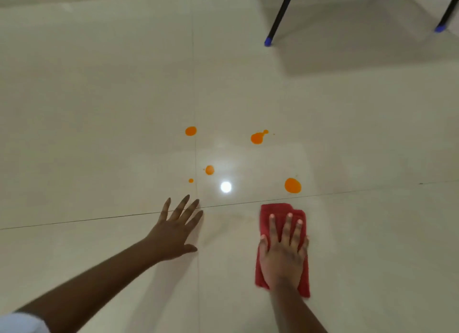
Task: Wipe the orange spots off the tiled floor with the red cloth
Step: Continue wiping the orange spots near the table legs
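Cloth (275, 209), soft and likely limp, is lying folded under the right hand (283, 258), whose straight, spread fingers (288, 227) are pressing it flat.

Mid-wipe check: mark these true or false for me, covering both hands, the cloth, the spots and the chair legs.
1. The right hand lies flat on the red cloth. True.
2. The left hand holds a second cloth. False: it holds nothing, and its fingers are spread.
3. The red cloth covers the nearest orange spot. False: that spot lies uncovered just beyond the cloth's far edge.
4. Other orange spots lie farther out on the tiled floor. True.
5. The black chair legs end in red caps. False: the caps are blue.
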The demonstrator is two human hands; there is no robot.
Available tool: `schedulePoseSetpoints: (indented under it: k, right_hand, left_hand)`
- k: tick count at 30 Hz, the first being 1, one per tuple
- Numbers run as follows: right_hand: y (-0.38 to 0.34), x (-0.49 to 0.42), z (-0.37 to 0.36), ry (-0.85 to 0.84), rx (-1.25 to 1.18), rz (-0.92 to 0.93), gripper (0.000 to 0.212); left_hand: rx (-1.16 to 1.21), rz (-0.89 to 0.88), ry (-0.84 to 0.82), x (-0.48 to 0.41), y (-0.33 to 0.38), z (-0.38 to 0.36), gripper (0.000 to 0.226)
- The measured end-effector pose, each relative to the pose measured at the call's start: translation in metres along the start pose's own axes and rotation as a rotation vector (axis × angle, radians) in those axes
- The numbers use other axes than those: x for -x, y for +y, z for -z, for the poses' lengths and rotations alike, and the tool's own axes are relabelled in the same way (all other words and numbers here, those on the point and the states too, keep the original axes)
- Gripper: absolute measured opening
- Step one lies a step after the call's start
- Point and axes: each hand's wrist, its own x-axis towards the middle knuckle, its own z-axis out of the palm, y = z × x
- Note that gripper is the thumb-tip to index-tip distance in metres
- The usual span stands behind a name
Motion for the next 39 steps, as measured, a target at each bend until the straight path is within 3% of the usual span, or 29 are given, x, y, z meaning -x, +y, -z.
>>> schedulePoseSetpoints:
  k: [5, 11, 15, 19, 21, 23, 26, 29, 33, 36, 39]
  right_hand:
    - [-0.053, -0.019, -0.007, -0.07, 0.081, 0.394, 0.056]
    - [-0.063, -0.029, 0.002, -0.145, 0.092, 0.038, 0.06]
    - [-0.112, 0.021, -0.011, -0.161, 0.031, 0.29, 0.056]
    - [-0.159, -0.047, -0.024, -0.098, 0.004, 0.545, 0.053]
    - [-0.159, -0.099, -0.02, -0.108, 0.068, 0.462, 0.053]
    - [-0.139, -0.126, -0.019, -0.152, 0.067, 0.238, 0.053]
    - [-0.125, -0.083, -0.014, -0.036, 0.021, 0.109, 0.056]
    - [-0.154, -0.019, -0.022, -0.134, -0.002, 0.355, 0.057]
    - [-0.196, -0.095, -0.025, -0.13, 0.046, 0.619, 0.055]
    - [-0.167, -0.165, -0.018, -0.184, 0.125, 0.361, 0.055]
    - [-0.135, -0.13, -0.012, -0.059, 0.061, 0.117, 0.056]
  left_hand:
    - [0.261, 0.179, -0.056, 0.01, -0.012, -0.027, 0.101]
    - [0.407, 0.217, -0.084, 0.013, -0.017, -0.027, 0.1]
    - [0.411, 0.207, -0.084, 0.014, -0.021, -0.036, 0.104]
    - [0.471, 0.326, -0.028, 0.01, -0.028, -0.05, 0.124]
    - [0.463, 0.363, 0.001, 0.006, -0.038, -0.053, 0.125]
    - [0.48, 0.388, 0.033, 0.004, -0.054, -0.056, 0.125]
    - [0.534, 0.424, 0.025, -0.002, -0.067, -0.057, 0.131]
    - [0.569, 0.417, 0.023, -0.003, -0.066, -0.052, 0.131]
    - [0.556, 0.417, 0.048, -0.002, -0.067, -0.056, 0.131]
    - [0.586, 0.427, 0.037, -0.004, -0.066, -0.057, 0.129]
    - [0.624, 0.448, 0.009, -0.005, -0.062, -0.048, 0.127]
